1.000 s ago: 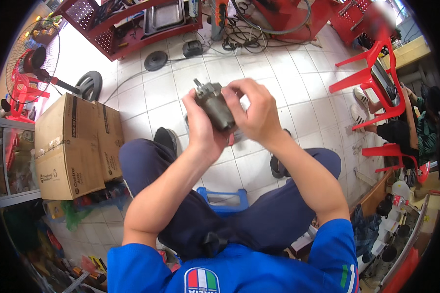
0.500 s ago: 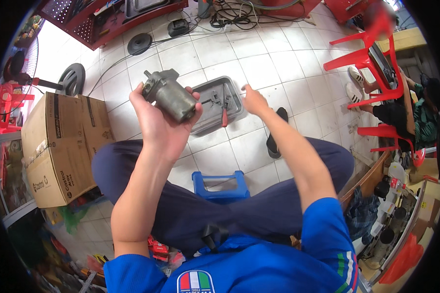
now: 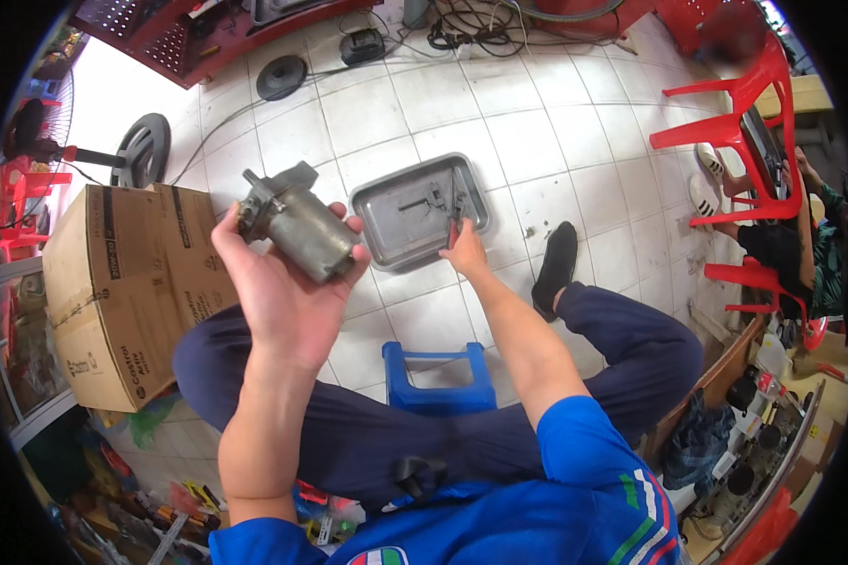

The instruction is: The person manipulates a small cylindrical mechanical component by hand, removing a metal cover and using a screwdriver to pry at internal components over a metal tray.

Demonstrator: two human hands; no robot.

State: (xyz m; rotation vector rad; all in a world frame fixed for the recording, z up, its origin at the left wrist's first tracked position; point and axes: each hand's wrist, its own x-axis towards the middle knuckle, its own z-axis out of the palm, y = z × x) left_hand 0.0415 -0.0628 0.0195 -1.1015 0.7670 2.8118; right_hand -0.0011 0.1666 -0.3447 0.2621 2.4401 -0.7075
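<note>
A greasy grey starter motor (image 3: 306,231), a metal cylinder with a short shaft at one end, rests in my left hand (image 3: 287,311). That palm is turned up, and the fingers curl around the casing. My right hand (image 3: 465,252) is at the near right edge of a grey metal tray (image 3: 386,256) on the floor. Its fingers are closed on the red handle of a slim hand tool (image 3: 455,232), whose metal end lies in the tray; its exact kind is unclear. Beside it in the tray is a small dark metal tool (image 3: 421,202).
A blue plastic stool (image 3: 440,397) stands between my legs. Cardboard boxes (image 3: 122,292) are stacked at left. Cables (image 3: 471,33) and a black disc (image 3: 282,77) lie on the far floor. Another person's feet (image 3: 707,188) show beside red plastic chairs (image 3: 768,141) at right.
My right hand has moved down and left to the tray and closed on the red-handled tool. The starter motor is still in my left hand. My right foot shows more fully.
</note>
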